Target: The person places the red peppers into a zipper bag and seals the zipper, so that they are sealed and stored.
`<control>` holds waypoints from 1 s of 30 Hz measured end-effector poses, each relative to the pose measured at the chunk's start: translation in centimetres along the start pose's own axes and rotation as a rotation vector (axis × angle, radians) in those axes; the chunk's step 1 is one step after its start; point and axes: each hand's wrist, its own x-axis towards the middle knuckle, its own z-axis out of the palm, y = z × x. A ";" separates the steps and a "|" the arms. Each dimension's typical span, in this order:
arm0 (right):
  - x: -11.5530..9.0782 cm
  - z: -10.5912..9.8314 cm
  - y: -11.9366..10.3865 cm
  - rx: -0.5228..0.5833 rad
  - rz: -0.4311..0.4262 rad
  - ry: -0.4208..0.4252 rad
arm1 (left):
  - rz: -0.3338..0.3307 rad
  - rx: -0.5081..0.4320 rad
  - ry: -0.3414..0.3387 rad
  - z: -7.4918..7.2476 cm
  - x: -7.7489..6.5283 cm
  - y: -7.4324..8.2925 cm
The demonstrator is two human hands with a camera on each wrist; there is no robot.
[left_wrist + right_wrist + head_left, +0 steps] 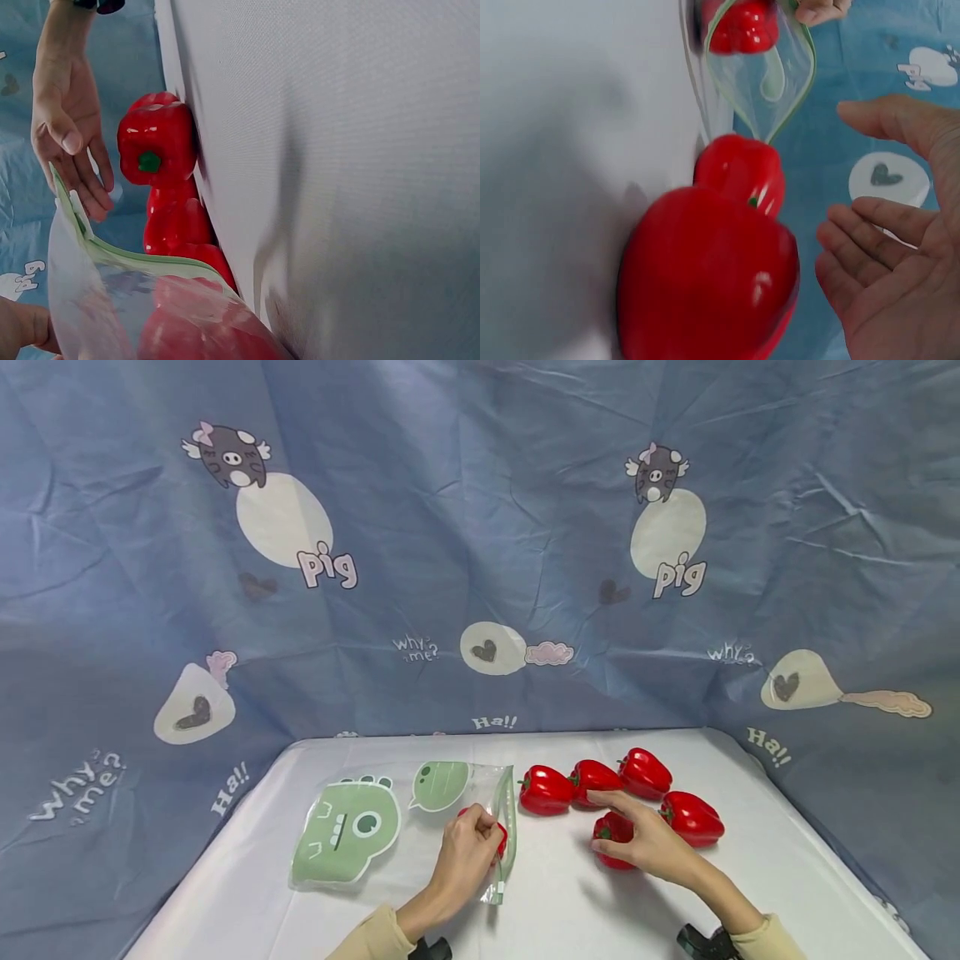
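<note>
In the head view my left hand [467,852] pinches the upper lip of a clear zip bag [508,810] printed with a green monster. The mouth gapes toward the right, as the right wrist view shows, and one red bell pepper [744,28] lies inside. My right hand [651,843] hovers over another red bell pepper [611,833], thumb and fingers spread wide apart. From the right wrist, this palm [900,262] is beside a large red pepper [709,277], with a gap between them.
Behind the right hand stand several more red peppers [546,791] in a loose arc on the white table [555,893]. A blue curtain [480,527] with pig prints hangs at the back. The bag's slider [500,887] sits at its near corner.
</note>
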 end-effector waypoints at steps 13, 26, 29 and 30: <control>-1.4 -1.7 2.1 0.010 0.045 0.032 | 0.005 -0.014 -0.005 0.0 0.1 0.1; -2.9 -2.6 4.0 0.030 0.150 0.020 | 0.007 -0.002 0.005 0.0 0.0 0.0; -3.2 -2.5 4.3 0.052 0.170 0.009 | 0.008 -0.004 0.005 0.0 0.0 -0.1; -3.2 -2.5 4.4 0.057 0.169 0.010 | 0.010 -0.008 0.004 0.0 0.0 -0.1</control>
